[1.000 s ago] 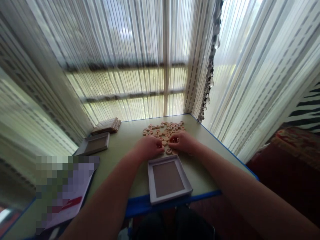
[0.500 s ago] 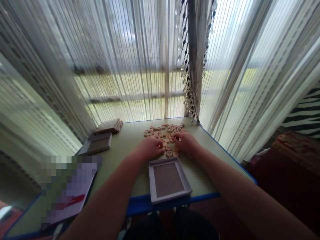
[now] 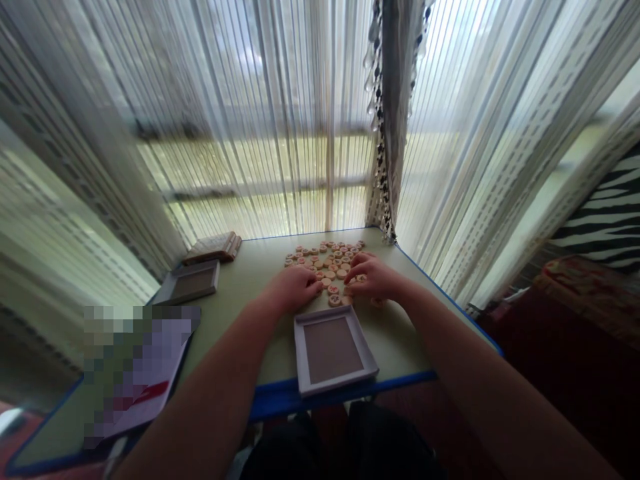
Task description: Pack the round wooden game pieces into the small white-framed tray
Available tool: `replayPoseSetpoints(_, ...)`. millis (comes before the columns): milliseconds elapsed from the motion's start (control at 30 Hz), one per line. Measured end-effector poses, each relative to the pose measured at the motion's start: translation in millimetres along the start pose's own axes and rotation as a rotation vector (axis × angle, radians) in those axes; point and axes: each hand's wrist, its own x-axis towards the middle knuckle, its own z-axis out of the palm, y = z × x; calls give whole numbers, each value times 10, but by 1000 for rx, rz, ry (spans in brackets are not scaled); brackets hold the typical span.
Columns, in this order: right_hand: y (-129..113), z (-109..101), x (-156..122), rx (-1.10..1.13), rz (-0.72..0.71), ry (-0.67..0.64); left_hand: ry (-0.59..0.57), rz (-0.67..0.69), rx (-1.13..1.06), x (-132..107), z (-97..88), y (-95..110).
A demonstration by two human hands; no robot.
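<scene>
Round wooden Chinese chess pieces (image 3: 331, 275) with red or dark markings lie loosely scattered on the table, some with a plain side up. At the left edge of the pile rests my left hand (image 3: 295, 288), fingers curled in with the thumb against them; whatever they hold, if anything, is hidden. My right hand (image 3: 375, 277) arches over pieces on the right side, its fingers bent but apart, the thumb close to one piece. Just in front of the pile sits a shallow white box tray (image 3: 371, 363) with a brown inside and no pieces in it.
A second shallow box part (image 3: 213, 279) lies at the left, with a folded board-like stack (image 3: 207, 247) behind it. Nearer on the left is a partly blurred flat purple item (image 3: 165, 373). The pale table (image 3: 260, 253) has blue edges; sheer curtains (image 3: 280, 133) hang along its far side.
My right hand's fingers have spread somewhat, and pieces now show beneath and beside it. My left hand stays curled by the pile. The whole view has shifted slightly.
</scene>
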Motion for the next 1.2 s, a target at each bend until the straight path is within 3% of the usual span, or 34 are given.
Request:
replayPoseSetpoints(200, -8, -16, -7, 20, 14, -108, 24, -119, 79, 0, -74, -96)
replayPoseSetpoints(400, -26, -16, -6, -83, 50, -107, 9, -226, 75, -65, -153, -174)
replayPoseSetpoints(633, 19, 63, 20, -123, 27, -8, -115, -117, -110, -63, -35, -141)
replayPoseSetpoints(933, -67, -5, -8, -58, 26, -53, -88, -121, -104, -76, 22, -140)
replayPoseSetpoints(1100, 5, 26, 10, -135, 151, 139, -121, -103, -61, -69, 4, -111)
replayPoseSetpoints(1200, 35, 98, 28, -165, 157, 175, -131, -83, -16, -51, 8, -99)
